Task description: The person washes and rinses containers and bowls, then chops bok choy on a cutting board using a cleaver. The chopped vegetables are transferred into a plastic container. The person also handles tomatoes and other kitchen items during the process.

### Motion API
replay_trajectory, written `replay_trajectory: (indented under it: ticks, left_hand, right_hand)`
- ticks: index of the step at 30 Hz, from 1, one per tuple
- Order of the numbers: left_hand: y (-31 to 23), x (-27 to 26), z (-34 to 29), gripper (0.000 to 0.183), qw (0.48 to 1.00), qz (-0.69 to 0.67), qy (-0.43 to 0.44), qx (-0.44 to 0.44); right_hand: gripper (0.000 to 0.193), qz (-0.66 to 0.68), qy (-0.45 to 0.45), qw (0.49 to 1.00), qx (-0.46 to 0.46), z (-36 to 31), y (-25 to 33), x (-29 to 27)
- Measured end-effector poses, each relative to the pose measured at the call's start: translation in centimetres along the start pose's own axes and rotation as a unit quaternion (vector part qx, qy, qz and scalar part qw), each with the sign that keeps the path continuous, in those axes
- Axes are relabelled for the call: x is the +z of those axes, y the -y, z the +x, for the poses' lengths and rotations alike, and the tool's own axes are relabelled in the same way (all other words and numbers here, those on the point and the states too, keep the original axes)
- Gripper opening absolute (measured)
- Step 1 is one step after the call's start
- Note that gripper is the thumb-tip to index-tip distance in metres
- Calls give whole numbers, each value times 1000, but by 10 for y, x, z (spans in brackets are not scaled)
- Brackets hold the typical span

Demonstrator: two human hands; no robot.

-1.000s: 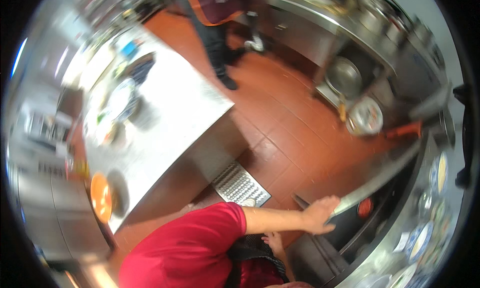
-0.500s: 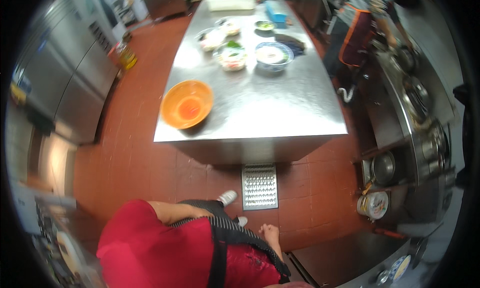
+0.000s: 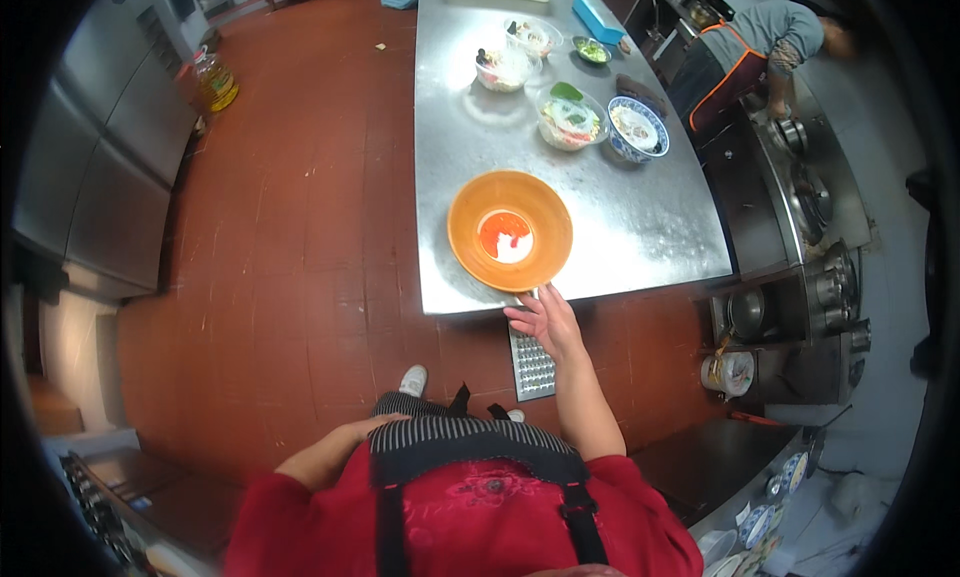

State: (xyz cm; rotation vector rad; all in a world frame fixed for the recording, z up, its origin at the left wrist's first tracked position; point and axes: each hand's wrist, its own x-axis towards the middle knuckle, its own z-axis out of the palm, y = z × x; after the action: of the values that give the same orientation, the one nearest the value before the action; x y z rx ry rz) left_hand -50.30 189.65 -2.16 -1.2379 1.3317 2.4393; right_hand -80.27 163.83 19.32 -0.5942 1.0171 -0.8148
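Note:
My right hand (image 3: 546,320) is stretched out to the near edge of the steel table (image 3: 455,299). Its fingers are apart, and the fingertips meet the near side of an orange bowl (image 3: 470,222). A little red liquid (image 3: 500,232) lies in the bottom of that bowl. My left hand (image 3: 383,423) is at my waist against the striped apron (image 3: 480,437); its fingers are mostly hidden, and nothing shows in it.
Beyond the orange bowl stand clear bowls of food (image 3: 572,127), a blue-patterned bowl (image 3: 640,155), a small green-filled dish (image 3: 592,51) and a blue box (image 3: 598,19). At right, a co-worker (image 3: 750,52) bends over the stove counter. A metal grate (image 3: 533,372) lies on the floor.
My right hand has moved from beside my waist forward to the orange bowl. The view has shifted, and the table now appears closer and further right. My left hand stays at my waist.

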Motion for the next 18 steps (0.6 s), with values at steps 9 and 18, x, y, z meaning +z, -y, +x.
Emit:
replay_trajectory:
  ticks: [9, 18]
  left_hand:
    - [50, -44, -72, 67, 980, -103, -116, 122]
    - [-143, -116, -175, 69, 863, -168, -456, 142]
  right_hand:
    - [34, 79, -114, 988, -72, 43, -18, 43]
    - [33, 12, 40, 998, -49, 79, -20, 133]
